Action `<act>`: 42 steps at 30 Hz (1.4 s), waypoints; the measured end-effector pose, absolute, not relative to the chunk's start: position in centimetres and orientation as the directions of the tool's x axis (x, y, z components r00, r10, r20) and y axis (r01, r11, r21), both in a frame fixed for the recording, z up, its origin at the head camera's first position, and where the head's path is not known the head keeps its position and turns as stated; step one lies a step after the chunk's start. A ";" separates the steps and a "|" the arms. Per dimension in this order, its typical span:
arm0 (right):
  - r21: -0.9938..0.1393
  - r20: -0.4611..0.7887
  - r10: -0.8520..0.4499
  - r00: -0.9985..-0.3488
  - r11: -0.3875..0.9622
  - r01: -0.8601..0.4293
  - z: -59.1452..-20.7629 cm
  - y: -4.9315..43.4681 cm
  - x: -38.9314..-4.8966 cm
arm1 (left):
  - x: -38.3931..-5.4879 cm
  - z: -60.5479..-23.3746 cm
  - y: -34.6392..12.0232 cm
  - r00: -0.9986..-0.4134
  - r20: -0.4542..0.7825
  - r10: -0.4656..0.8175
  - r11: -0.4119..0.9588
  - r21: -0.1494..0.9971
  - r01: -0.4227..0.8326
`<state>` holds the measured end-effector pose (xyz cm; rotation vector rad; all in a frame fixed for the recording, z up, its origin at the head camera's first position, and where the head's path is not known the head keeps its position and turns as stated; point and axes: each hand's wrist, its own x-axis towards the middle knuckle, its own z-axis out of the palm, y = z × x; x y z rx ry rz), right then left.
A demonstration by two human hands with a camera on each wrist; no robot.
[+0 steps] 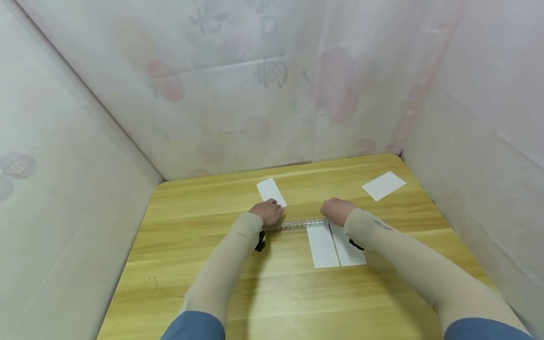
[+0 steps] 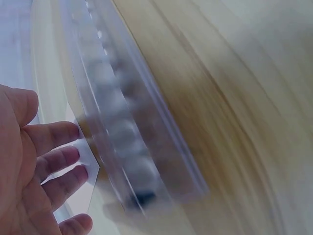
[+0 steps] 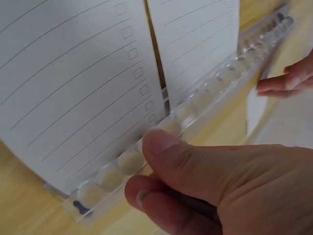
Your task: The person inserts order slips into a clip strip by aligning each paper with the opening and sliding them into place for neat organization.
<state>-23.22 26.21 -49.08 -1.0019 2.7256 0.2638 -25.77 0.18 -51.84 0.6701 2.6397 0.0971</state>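
A long clear plastic strip (image 1: 293,225) with a row of round bumps and a dark piece at each end lies crosswise between the hands. My right hand (image 1: 337,211) pinches it between thumb and fingers near one end, as the right wrist view shows. Two white sheets (image 1: 324,248) ruled with lines, checkboxes visible on at least one, lie side by side along the strip's near side with a narrow gap between them. Beside the strip's other end, my left hand (image 1: 267,212) has relaxed, spread fingers (image 2: 63,183) and grips nothing.
One white paper (image 1: 270,190) lies just beyond the left hand. Another white paper (image 1: 384,185) is at the far right of the wooden table (image 1: 191,264). Pale sheeting (image 1: 238,118) hangs along the table's back and both sides.
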 end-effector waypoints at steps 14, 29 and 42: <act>0.168 -0.268 -0.657 -0.705 0.688 -0.706 -49.7 25.4 -24.6 | -25.6 -53.0 -5.6 -0.854 -0.330 0.401 0.908 0.266 0.324; 0.116 -0.306 -0.652 -0.694 0.698 -0.707 -49.3 26.6 -25.2 | -24.6 -53.3 -9.0 -0.893 -0.310 0.327 0.910 0.357 0.210; 0.089 -0.327 -0.640 -0.696 0.712 -0.696 -49.0 25.7 -25.1 | -23.7 -53.0 -10.2 -0.891 -0.292 0.347 0.913 0.323 0.250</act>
